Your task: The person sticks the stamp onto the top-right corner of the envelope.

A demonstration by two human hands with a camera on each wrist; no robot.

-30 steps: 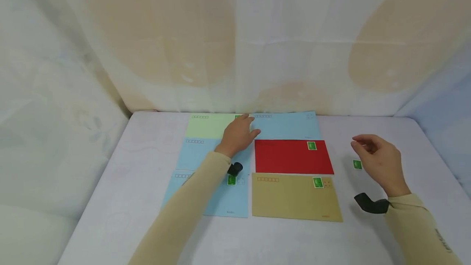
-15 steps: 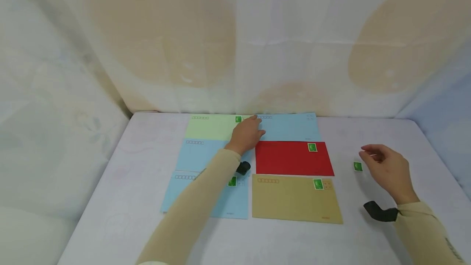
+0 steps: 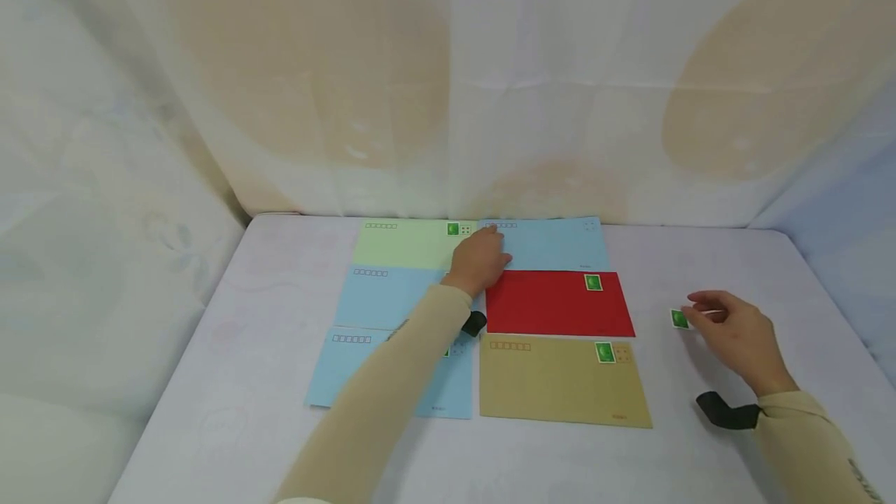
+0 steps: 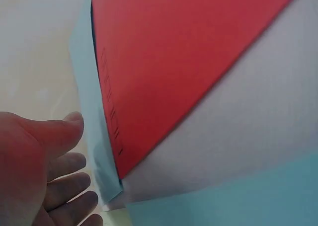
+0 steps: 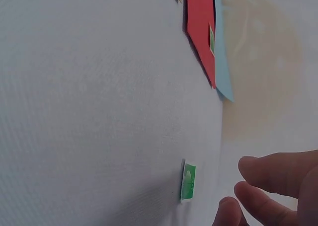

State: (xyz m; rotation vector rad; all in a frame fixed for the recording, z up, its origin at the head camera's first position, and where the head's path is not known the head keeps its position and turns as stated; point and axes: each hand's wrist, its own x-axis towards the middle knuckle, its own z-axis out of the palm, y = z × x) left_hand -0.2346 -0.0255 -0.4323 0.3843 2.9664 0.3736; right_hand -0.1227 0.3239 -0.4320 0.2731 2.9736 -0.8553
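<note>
My left hand (image 3: 479, 259) reaches over the left end of the upper right blue envelope (image 3: 549, 243), fingers relaxed and gripping nothing. In the left wrist view its thumb and fingers lie beside the red envelope (image 4: 164, 72). On the right, a loose green stamp (image 3: 679, 319) with a white border lies on the white cloth. My right hand (image 3: 738, 341) hovers just right of it, fingertips at its edge in the head view. The right wrist view has thumb and fingers apart, beside the stamp (image 5: 188, 182), with nothing between them.
The envelopes lie in two columns: light green (image 3: 399, 243) and two blue ones at left; blue, red and tan (image 3: 553, 387) at right. Green stamps sit on several of them. My left forearm covers part of the left blue envelopes. A curtain (image 3: 546, 84) rises behind the table.
My left hand has moved right, off the green envelope's stamp, to the upper right blue envelope. My right hand first shifted right and towards me, then lowered beside the loose stamp.
</note>
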